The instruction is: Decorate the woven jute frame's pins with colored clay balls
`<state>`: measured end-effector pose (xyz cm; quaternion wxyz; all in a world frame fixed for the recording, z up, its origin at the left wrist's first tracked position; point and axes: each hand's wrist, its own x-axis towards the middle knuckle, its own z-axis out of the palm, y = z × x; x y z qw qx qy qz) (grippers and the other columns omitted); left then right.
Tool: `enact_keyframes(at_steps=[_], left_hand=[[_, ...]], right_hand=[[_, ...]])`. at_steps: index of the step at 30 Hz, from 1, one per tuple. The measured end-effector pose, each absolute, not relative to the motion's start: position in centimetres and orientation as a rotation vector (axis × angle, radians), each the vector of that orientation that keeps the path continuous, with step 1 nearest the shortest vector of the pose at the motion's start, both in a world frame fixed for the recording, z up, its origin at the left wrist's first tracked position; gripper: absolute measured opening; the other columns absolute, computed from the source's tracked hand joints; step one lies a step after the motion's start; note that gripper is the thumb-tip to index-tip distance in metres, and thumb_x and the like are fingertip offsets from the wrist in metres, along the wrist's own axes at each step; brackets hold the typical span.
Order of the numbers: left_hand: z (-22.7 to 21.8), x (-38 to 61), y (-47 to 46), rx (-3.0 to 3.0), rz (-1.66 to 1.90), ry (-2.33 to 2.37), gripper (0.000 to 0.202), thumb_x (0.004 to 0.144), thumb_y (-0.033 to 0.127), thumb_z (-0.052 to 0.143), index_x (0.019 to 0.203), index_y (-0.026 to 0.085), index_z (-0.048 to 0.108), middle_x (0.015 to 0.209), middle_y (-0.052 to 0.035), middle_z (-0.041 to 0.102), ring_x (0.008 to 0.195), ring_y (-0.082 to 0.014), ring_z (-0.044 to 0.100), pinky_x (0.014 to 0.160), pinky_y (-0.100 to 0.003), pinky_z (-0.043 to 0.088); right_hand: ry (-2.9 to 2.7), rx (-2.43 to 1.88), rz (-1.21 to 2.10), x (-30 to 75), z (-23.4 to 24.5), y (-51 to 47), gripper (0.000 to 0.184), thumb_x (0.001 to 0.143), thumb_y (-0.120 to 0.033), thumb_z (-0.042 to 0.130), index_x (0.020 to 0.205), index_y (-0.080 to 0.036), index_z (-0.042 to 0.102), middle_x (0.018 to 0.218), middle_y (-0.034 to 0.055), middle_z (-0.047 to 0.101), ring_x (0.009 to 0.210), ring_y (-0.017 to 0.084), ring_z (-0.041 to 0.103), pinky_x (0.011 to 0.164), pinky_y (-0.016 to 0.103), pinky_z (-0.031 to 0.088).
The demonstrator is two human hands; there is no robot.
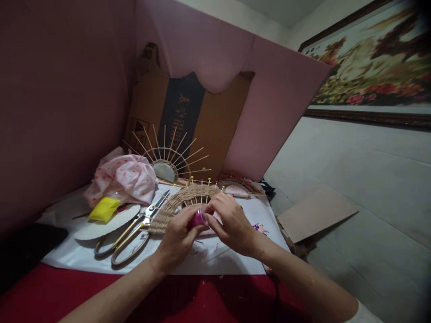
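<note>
Pink panels (269, 98): the largest things, standing behind and to the left of the work.
Counter (182, 296): red-covered; its near edge region lies below the forearms.
White sheet (242, 267): spread over the counter, beneath the worked things.
Cardboard (218, 121): leaning upright against the panels, with a dark printed band.
Stick frame (164, 149): thin sticks fanning out from a pale half-disc; well beyond the hands, in front of the cardboard.
Woven arch (178, 197): on the white sheet, just beyond the hands; its long axis runs left to right, slightly slanted; the left leg shows near the left hand, the right part is covered by the right hand; whether either hand touches it cannot be told.
Scissors (147, 217): left of the left hand, blades partly apart and pointing away from the person, handles toward the person.
Left hand (182, 229): curled round the magenta item, thumb on its near side.
Right hand (229, 220): fingertips pinching the item's clear end, wrist bent inward; no gap shows between the two hands' holds.
Magenta item (196, 220): between the hands, in front of the arch; its axis seems to run sideways, from left palm to right fingertips; partly hidden, its nature unclear.
Pins (191, 178): coloured heads along the arch's far edge.
</note>
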<state>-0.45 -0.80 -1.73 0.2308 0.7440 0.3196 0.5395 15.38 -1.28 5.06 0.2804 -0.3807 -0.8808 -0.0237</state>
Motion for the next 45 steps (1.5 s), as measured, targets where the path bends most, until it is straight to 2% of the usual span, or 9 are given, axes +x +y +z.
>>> enact_keyframes(at_steps=[6, 12, 19, 23, 27, 35, 38, 41, 45], left_hand=[[-1.3, -0.5, -0.9, 2.022, 1.508, 0.894, 0.031, 0.079, 0.011, 0.062, 0.109, 0.019, 0.062, 0.100, -0.0061, 0.068, 0.090, -0.0186, 0.062, 0.080, -0.033, 0.050], [-1.3, -0.4, -0.8, 2.015, 1.527, 0.901, 0.030, 0.078, 0.013, 0.064, 0.107, 0.020, 0.063, 0.101, -0.0066, 0.069, 0.092, -0.0192, 0.063, 0.081, -0.034, 0.051], [-1.5, -0.4, -0.9, 2.044, 1.497, 0.832, 0.032, 0.080, 0.011, 0.059, 0.111, 0.019, 0.061, 0.107, -0.0088, 0.068, 0.097, -0.0203, 0.063, 0.085, -0.036, 0.051], [-1.4, -0.3, -0.9, 2.025, 1.469, 0.829, 0.032, 0.080, 0.010, 0.059, 0.110, 0.020, 0.062, 0.107, -0.0083, 0.069, 0.096, -0.0206, 0.064, 0.084, -0.036, 0.051], [-1.3, -0.4, -0.8, 1.968, 1.464, 0.908, 0.030, 0.079, 0.014, 0.062, 0.108, 0.021, 0.064, 0.103, -0.0069, 0.070, 0.091, -0.0195, 0.064, 0.082, -0.034, 0.052], [-1.6, -0.4, -0.5, 1.918, 1.454, 0.966, 0.031, 0.076, 0.016, 0.066, 0.106, 0.021, 0.065, 0.100, -0.0055, 0.071, 0.086, -0.0187, 0.065, 0.078, -0.033, 0.053], [-1.6, -0.3, -0.5, 1.945, 1.473, 0.936, 0.031, 0.076, 0.016, 0.065, 0.107, 0.021, 0.065, 0.099, -0.0058, 0.072, 0.084, -0.0184, 0.066, 0.077, -0.033, 0.054], [-1.5, -0.3, -0.6, 1.943, 1.492, 0.947, 0.031, 0.076, 0.016, 0.066, 0.106, 0.021, 0.065, 0.098, -0.0062, 0.072, 0.083, -0.0186, 0.066, 0.076, -0.033, 0.054], [-1.5, -0.3, -0.6, 1.947, 1.495, 0.961, 0.030, 0.076, 0.016, 0.066, 0.106, 0.020, 0.065, 0.098, -0.0060, 0.071, 0.084, -0.0183, 0.066, 0.075, -0.032, 0.054]], right_hand=[[-2.217, -1.072, 0.028, 16.1, 4.6, -0.9, 0.013, 0.088, -0.022, 0.053, 0.080, -0.016, 0.062, 0.078, 0.0048, 0.059, 0.077, 0.018, 0.049, 0.073, 0.033, 0.037], [-2.292, -0.864, -0.026, 16.8, 4.8, -0.8, 0.016, 0.087, -0.018, 0.055, 0.096, -0.019, 0.068, 0.082, 0.0057, 0.061, 0.079, 0.018, 0.051, 0.073, 0.033, 0.038], [-2.305, -0.904, 0.145, 16.5, 5.0, -0.7, 0.003, 0.082, -0.019, 0.062, 0.081, -0.020, 0.064, 0.074, 0.0014, 0.058, 0.075, 0.016, 0.050, 0.071, 0.031, 0.039], [-2.287, -0.959, 0.165, 16.3, 4.9, -1.0, 0.006, 0.082, -0.017, 0.060, 0.076, -0.017, 0.059, 0.076, 0.0028, 0.058, 0.076, 0.016, 0.050, 0.072, 0.031, 0.039], [-1.953, -1.025, 0.364, 16.5, 5.1, -0.7, 0.010, 0.085, -0.019, 0.055, 0.076, -0.017, 0.058, 0.075, 0.0018, 0.058, 0.073, 0.014, 0.052, 0.069, 0.029, 0.041], [-1.495, -0.960, 1.097, 17.2, 5.0, -0.2, 0.017, 0.077, -0.031, 0.066, 0.088, -0.018, 0.068, 0.067, 0.0011, 0.065, 0.059, 0.011, 0.057, 0.052, 0.024, 0.044], [-1.420, -0.933, 1.186, 17.1, 4.9, -0.4, 0.020, 0.075, -0.031, 0.068, 0.091, -0.019, 0.069, 0.067, 0.0005, 0.066, 0.058, 0.010, 0.058, 0.050, 0.023, 0.045], [-1.445, -0.956, 1.224, 17.1, 4.8, -0.5, 0.015, 0.074, -0.031, 0.069, 0.080, -0.018, 0.069, 0.060, -0.0005, 0.064, 0.052, 0.009, 0.056, 0.047, 0.022, 0.045], [-1.606, -0.988, 1.088, 16.9, 4.8, -0.6, 0.009, 0.075, -0.027, 0.068, 0.078, -0.018, 0.070, 0.064, -0.0004, 0.063, 0.053, 0.009, 0.055, 0.048, 0.023, 0.047]])
